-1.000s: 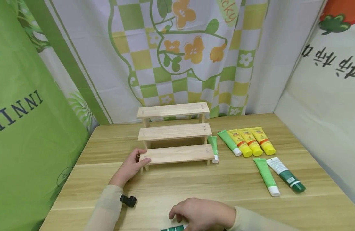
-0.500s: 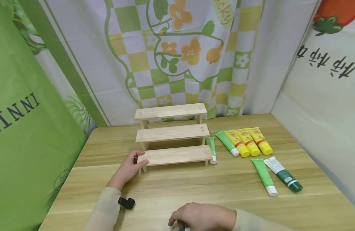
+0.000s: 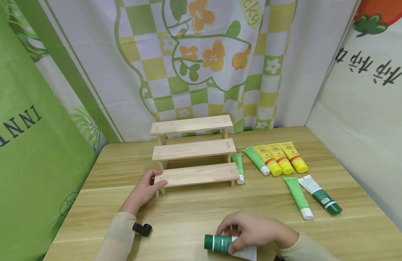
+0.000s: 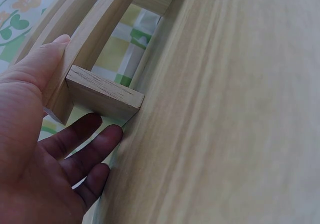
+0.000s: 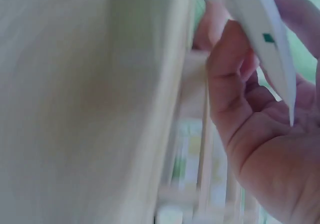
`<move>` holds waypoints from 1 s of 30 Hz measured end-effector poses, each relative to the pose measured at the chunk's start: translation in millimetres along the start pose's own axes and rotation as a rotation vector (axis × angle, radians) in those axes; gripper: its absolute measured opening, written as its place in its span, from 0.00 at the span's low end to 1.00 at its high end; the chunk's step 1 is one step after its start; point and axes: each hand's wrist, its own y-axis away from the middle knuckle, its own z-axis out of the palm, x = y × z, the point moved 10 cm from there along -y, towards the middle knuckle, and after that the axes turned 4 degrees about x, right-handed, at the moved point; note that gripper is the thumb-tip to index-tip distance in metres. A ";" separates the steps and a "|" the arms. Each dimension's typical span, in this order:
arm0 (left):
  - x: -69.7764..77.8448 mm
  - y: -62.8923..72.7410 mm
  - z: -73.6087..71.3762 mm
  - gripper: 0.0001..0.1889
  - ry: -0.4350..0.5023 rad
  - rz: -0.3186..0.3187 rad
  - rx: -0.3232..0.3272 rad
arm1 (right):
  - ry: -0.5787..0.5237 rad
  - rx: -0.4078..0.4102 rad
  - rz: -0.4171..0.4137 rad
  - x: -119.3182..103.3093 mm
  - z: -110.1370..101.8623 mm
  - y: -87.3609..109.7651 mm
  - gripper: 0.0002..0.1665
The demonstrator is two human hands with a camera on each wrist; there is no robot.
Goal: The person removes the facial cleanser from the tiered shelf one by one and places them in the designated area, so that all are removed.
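My left hand (image 3: 144,190) holds the left end of the lowest step of a three-step wooden display rack (image 3: 196,175). In the left wrist view the thumb lies on the board (image 4: 95,32), while other fingers (image 4: 92,149) sit by its support leg. Near the front of the table, my right hand (image 3: 253,232) grips a dark green and white squeeze tube (image 3: 220,243), its green cap pointing left. The right wrist view shows the tube's white flat end (image 5: 272,44) between thumb and fingers.
Beside the rack's right end lies a light green tube (image 3: 239,168). Further right are another green tube (image 3: 256,159) and three yellow tubes (image 3: 279,158). Nearer lie a green tube (image 3: 299,197) and a green-white tube (image 3: 320,194). A curtain (image 3: 204,98) hangs behind the wooden table (image 3: 175,217).
My right hand has come up from the front edge with the dark green and white tube, now more fully in view. The left hand keeps its hold on the rack.
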 end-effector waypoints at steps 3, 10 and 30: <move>0.2 -0.1 0.1 0.31 0.001 0.000 0.000 | -0.112 0.143 0.029 12.9 -30.5 17.1 0.22; 0.6 -0.2 -0.4 0.28 -0.001 0.003 0.014 | -0.195 0.478 0.225 55.0 -94.8 62.1 0.29; -2.7 -1.1 0.7 0.30 -0.006 0.001 0.008 | 0.143 0.840 0.615 107.3 -162.4 131.0 0.33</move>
